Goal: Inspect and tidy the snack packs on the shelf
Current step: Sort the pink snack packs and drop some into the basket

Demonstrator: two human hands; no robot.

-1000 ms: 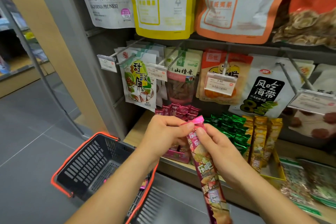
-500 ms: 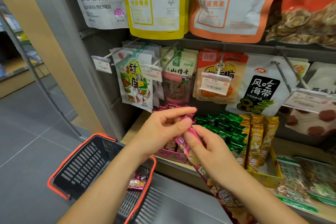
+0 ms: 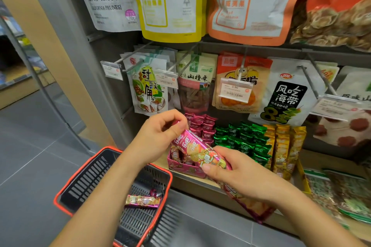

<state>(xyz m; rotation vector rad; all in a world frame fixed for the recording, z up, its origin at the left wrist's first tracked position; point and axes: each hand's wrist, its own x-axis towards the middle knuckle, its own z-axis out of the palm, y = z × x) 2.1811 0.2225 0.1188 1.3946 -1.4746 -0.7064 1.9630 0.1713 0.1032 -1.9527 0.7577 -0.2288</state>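
**Item:** long pink snack pack [image 3: 195,147], centre of frame. It is tilted, with the upper end toward the shelf and the lower end running to lower right beneath the right wrist.
**Grip:** left hand [image 3: 160,136] pinches the upper end between thumb and fingertips. Right hand [image 3: 239,172] is wrapped round the middle.
**Just behind:** pink display box [image 3: 180,166] of matching packs on the wooden shelf [image 3: 315,158].
**To its right:** green packs [image 3: 241,138], then gold packs [image 3: 283,146], all upright.
**Above, on pegs:** tamarind pouch [image 3: 148,90], hawthorn-strip pouch [image 3: 194,84], kelp pouch [image 3: 289,94], price tag [image 3: 234,90].
**Top of frame:** prune pouch [image 3: 108,0], yellow-edged pouch [image 3: 170,6], orange-edged pouch [image 3: 251,6].
**Lower left:** red-rimmed black basket [image 3: 88,182], beneath the left forearm, containing one loose pink pack [image 3: 142,200].
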